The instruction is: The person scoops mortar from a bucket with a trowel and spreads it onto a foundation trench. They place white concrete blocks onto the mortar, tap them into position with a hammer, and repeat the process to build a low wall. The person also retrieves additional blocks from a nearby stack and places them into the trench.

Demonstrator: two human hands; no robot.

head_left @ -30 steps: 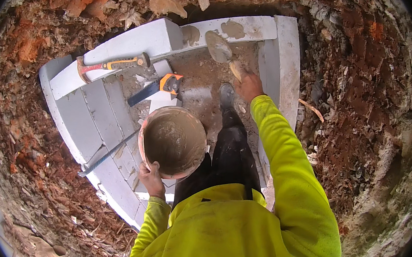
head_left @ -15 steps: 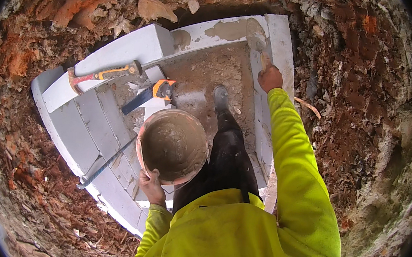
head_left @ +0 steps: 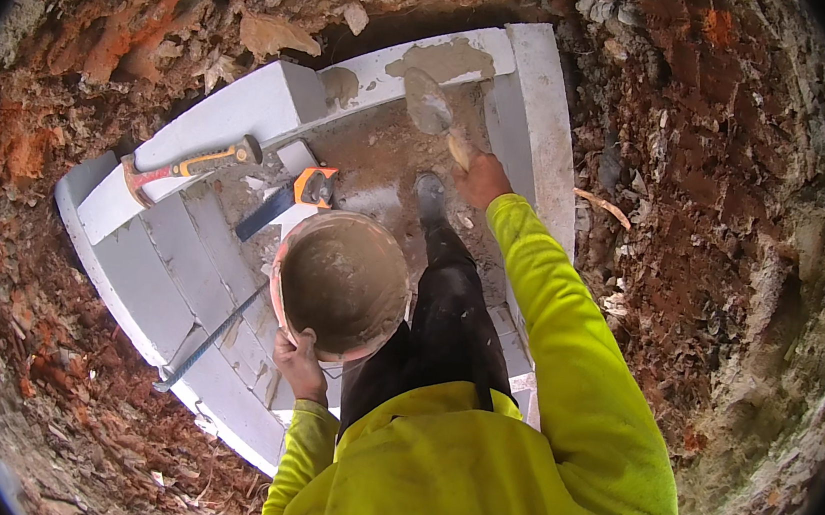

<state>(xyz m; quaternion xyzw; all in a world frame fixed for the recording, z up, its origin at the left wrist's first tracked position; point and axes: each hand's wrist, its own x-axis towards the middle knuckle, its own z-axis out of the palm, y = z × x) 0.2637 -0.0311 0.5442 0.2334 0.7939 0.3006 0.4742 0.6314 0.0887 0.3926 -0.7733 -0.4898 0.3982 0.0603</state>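
My left hand [head_left: 300, 361] grips the near rim of a round, reddish bucket [head_left: 277, 296] with grey wet mortar [head_left: 345, 276] inside. In my right hand [head_left: 484, 180] is the pale wooden handle of a trowel [head_left: 429, 104]. Its mortar-smeared blade points up and left, over the near edge of the far white block course [head_left: 380, 83]. Grey mortar [head_left: 443, 60] is spread in patches on that course. Whether the blade touches the blocks I cannot tell.
On the left block wall lies a hammer [head_left: 186, 164] with a red and yellow handle. A handsaw [head_left: 313, 186] with an orange handle leans beside the bucket. A steel bar [head_left: 213, 339] crosses the lower-left blocks. Rough earth banks [head_left: 676, 235] surround the walls; my boot [head_left: 430, 197] stands between them.
My right hand has drawn the trowel left and toward me, away from the far right corner of the blocks. The left hand keeps its hold on the bucket. The view has shifted slightly.
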